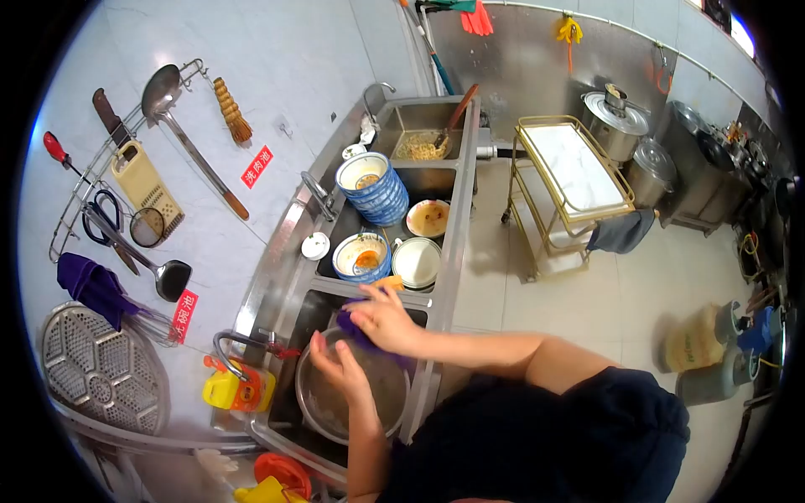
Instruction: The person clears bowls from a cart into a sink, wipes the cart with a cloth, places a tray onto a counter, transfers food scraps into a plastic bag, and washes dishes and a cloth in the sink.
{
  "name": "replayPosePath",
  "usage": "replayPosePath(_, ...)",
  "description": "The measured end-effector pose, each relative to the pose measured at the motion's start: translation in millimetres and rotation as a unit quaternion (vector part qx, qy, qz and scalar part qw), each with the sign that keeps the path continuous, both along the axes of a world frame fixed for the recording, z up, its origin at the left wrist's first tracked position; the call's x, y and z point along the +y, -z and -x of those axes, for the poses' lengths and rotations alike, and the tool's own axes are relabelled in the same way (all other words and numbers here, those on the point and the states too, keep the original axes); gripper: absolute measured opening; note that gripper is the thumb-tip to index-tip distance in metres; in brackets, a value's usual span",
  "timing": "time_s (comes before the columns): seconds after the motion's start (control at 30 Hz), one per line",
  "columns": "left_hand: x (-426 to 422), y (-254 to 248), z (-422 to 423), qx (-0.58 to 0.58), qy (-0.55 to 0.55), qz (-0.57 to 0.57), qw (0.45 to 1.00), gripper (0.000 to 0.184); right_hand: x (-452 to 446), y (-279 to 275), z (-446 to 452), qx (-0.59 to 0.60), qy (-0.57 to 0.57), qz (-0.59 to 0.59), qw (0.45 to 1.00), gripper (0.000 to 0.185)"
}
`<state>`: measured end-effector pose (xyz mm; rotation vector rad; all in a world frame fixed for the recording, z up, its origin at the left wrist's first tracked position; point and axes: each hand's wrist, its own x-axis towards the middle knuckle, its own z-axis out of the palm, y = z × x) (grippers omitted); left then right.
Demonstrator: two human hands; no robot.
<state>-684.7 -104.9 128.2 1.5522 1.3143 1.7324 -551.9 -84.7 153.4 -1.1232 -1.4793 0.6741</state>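
Note:
A large round metal basin (360, 402) stands in the nearest sink compartment. Over its left part is my left hand (341, 369), with its fingers apart and nothing in it. My right hand (387, 323) is above the basin's far rim, against a purple cloth (356, 329) that lies partly under the palm; its fingers look spread, and whether they grip the cloth is unclear. Beyond, the middle compartment holds a tall stack of blue-and-white bowls (377, 197), a shorter bowl stack (359, 256), a white plate (417, 262) and a bowl with food remains (428, 219).
A curved faucet (231, 337) reaches toward the basin, beside a yellow detergent bottle (243, 387). Food scraps lie in the far compartment (423, 144) with a wooden-handled ladle (457, 116). Utensils hang from a wall rack (105, 159). A gold-framed trolley (574, 168) stands right.

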Motion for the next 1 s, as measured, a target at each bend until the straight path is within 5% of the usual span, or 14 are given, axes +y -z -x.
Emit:
replayPosePath(0.03, -5.6, -0.3, -7.0, -0.112, 0.032, 0.091, 0.989, 0.045, 3.7, -1.1, -7.5, -0.142, 0.066, -0.118, 0.981, 0.025)
replayPosePath(0.07, -13.0, -7.3, -13.0, -0.279, 0.099, 0.226, 0.928, 0.058, 3.7, -5.3, -9.3, 0.070, -0.079, 0.127, 0.986, 0.025)
replayPosePath(0.1, -9.4, 0.6, -13.9, -0.335, 0.181, 0.207, 0.901, 0.057, 8.5, 3.9, -6.3, 0.252, -0.147, 0.252, 0.923, 0.029)
replayPosePath(0.17, 3.3, 5.9, -18.4, -0.435, 0.337, 0.157, 0.820, 0.056, -19.0, -10.8, -0.3, 0.589, -0.314, 0.286, 0.688, 0.031)
replayPosePath(0.23, 4.7, 6.8, -17.5, -0.453, 0.364, 0.186, 0.792, 0.057, -26.9, 4.6, 6.4, 0.632, -0.306, 0.362, 0.613, 0.033)
replayPosePath(0.3, 20.1, 40.7, -3.2, -0.490, 0.302, 0.261, 0.775, 0.052, -20.6, 18.5, 7.6, 0.607, -0.360, 0.314, 0.634, 0.041)
replayPosePath(0.4, 15.6, 35.0, -25.7, -0.331, 0.281, 0.257, 0.864, 0.053, -17.7, 27.0, 1.5, 0.191, -0.236, 0.136, 0.943, 0.049)
replayPosePath(0.47, 9.3, 40.2, -52.5, -0.350, 0.255, 0.254, 0.865, 0.050, -17.5, 14.4, -25.2, 0.051, -0.259, 0.160, 0.951, 0.061)
replayPosePath(0.53, 15.1, 84.9, -44.0, -0.092, 0.281, 0.252, 0.921, 0.047, -17.9, 27.8, -51.4, -0.063, -0.263, 0.121, 0.955, 0.071)
replayPosePath(0.6, 5.1, 74.9, -72.6, -0.260, 0.256, 0.357, 0.860, 0.042, -12.1, 48.3, -88.7, -0.119, -0.267, 0.129, 0.948, 0.061)
replayPosePath(0.63, 5.7, 70.1, -86.9, -0.214, 0.147, 0.427, 0.867, 0.038, -10.9, 45.8, -116.0, -0.142, -0.295, 0.180, 0.928, 0.060)
replayPosePath(0.83, 18.6, 83.8, -129.2, -0.057, 0.084, 0.188, 0.977, 0.054, -6.8, 120.2, -261.4, -0.078, -0.232, 0.365, 0.898, 0.031)
replayPosePath(0.9, 22.1, 80.3, -155.1, 0.216, 0.080, 0.207, 0.951, 0.066, -10.0, 130.6, -294.0, -0.078, -0.223, 0.395, 0.888, 0.031)
replayPosePath(1.0, 22.8, 107.7, -176.6, 0.485, 0.103, 0.333, 0.802, 0.085, -2.1, 129.4, -320.0, -0.106, -0.231, 0.389, 0.886, 0.030)
